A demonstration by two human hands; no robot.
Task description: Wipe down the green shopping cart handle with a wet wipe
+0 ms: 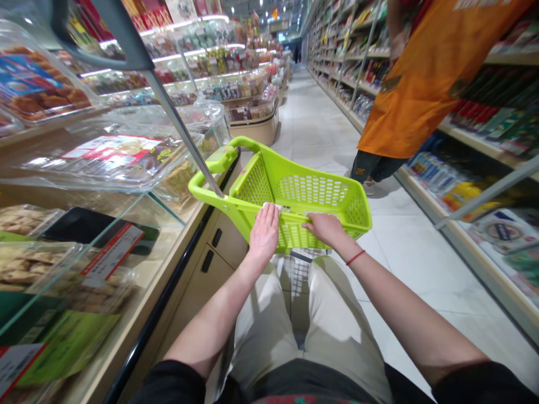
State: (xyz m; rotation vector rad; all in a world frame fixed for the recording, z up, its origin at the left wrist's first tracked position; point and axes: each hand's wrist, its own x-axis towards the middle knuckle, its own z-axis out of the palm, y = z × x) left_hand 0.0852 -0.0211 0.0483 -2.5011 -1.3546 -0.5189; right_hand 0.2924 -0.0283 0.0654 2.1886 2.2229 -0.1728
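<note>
A lime-green plastic shopping basket (311,188) with slotted walls stands in front of my legs, its long side towards me. My left hand (264,233) lies over the near rim, fingers together, with a small white tissue or cloth (275,206) showing beneath the fingertips. Further right along the same rim, my right hand (326,229) is closed round the edge. The fingertips inside the basket are partly hidden. A grey metal pull handle (181,126) rises from the basket's left end towards the upper left.
A wooden display counter (181,264) with glass panels and packaged snacks runs along my left. On the right, a person in an orange apron (416,84) stands beside stocked shelves (475,106). A white tiled aisle (292,106) stretches ahead.
</note>
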